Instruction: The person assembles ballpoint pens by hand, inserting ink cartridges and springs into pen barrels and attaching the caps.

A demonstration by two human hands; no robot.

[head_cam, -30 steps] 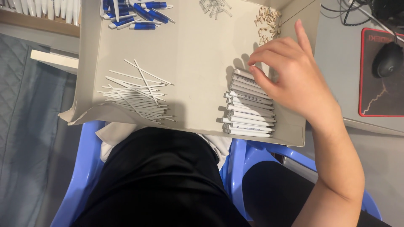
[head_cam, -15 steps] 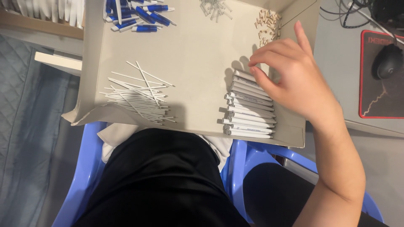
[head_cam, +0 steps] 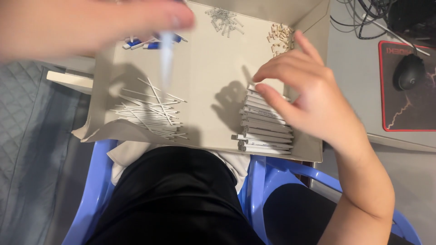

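Note:
My right hand hovers with fingers apart over a stack of grey-white pen barrels at the right of a beige cardboard tray; its fingertips touch the top barrels. My left hand is blurred across the top left, close to the camera, pinching a pale blue-white pen part that hangs down over the tray. A heap of thin white refill tubes lies at the tray's left.
Blue pen parts, small metal springs and tiny tan pieces lie along the tray's far side. A black mouse on a red-edged pad sits on the desk at right, with cables above. A blue plastic chair is below.
My left hand has swept into view at the top left with a pen part in it. My right hand has stayed over the stack of barrels.

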